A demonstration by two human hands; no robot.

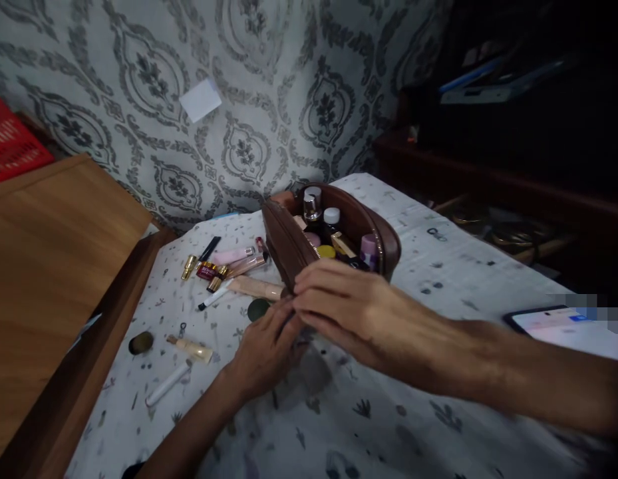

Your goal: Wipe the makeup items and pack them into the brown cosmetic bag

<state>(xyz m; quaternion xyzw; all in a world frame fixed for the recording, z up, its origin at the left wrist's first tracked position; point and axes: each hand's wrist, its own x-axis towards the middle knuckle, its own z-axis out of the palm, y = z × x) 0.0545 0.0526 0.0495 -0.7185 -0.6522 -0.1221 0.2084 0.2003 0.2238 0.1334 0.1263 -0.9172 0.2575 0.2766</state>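
Note:
A brown leather cosmetics pouch (pixel 289 243) stands open on the patterned cloth, packed with several small bottles and tubes (pixel 331 229). My right hand (pixel 348 303) reaches across from the right, its fingers pressed together against the pouch's near end. My left hand (pixel 266 349) comes up from below, fingers curled at the same near corner, just under the right fingertips. What either hand pinches there is hidden.
Several lipsticks, tubes and pencils (pixel 229 263) lie scattered left of the pouch, with two dark round compacts (pixel 140 342) and a white stick (pixel 167 384). A wooden board (pixel 54 253) borders the left. A lit phone (pixel 568 326) lies at the right edge.

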